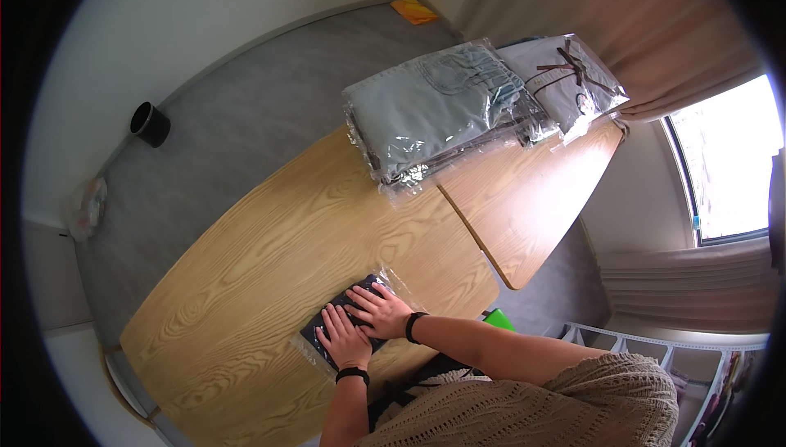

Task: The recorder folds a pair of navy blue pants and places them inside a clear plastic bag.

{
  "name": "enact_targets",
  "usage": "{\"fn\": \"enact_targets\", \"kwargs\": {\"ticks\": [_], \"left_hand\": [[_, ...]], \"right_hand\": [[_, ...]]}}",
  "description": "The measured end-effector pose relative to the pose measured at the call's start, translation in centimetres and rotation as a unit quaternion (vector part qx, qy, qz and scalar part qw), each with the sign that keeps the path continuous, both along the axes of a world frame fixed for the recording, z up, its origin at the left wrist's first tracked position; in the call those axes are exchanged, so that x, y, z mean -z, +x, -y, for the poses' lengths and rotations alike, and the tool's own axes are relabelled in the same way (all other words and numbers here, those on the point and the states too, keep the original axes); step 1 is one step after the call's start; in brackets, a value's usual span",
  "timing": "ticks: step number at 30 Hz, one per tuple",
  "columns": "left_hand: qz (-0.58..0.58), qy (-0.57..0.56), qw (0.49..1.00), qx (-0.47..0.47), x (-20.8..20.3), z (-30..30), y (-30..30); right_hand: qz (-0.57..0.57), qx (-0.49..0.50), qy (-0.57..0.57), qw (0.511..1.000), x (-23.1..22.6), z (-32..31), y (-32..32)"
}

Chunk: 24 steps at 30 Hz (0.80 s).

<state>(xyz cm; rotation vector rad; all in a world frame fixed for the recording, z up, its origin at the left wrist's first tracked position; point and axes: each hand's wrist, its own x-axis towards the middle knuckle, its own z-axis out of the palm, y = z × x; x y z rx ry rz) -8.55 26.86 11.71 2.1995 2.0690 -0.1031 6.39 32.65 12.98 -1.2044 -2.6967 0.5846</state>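
Note:
A dark navy folded garment [318, 344] in a clear plastic bag [396, 282] lies on the wooden table [246, 283] close in front of me. My left hand [343, 338] rests flat on it, fingers stretched out and pointing away from me. Just to its right, my right hand [379, 310] also lies flat across the garment, fingers spread toward the left. Both palms press on the package rather than grasp it, and they hide much of its middle. Each wrist wears a black band.
At the table's far end sit bagged light-blue jeans [442, 103] and a bagged pale garment [561, 79] with a dark bow. A gap splits the tabletop at right. A black bin [151, 124] and an orange bag [414, 11] are on the floor; a white rack [696, 365] stands lower right.

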Motion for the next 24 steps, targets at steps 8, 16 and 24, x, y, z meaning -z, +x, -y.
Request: {"fn": "enact_targets", "kwargs": {"ticks": [8,16,24], "left_hand": [[-0.008,0.03,1.0,0.006,-0.5,0.8,0.0],[0.237,0.063,0.968,-0.058,-3.5,-0.6,-1.3],[0.296,0.066,0.888,-0.345,0.6,9.1,-8.4]], "right_hand": [[0.022,-0.002,0.01,1.0,-0.7,0.7,0.1],[-0.087,0.087,0.036,0.992,-3.3,-2.9,3.3],[-0.173,0.336,-0.406,0.832,1.7,-0.7,8.7]]}}
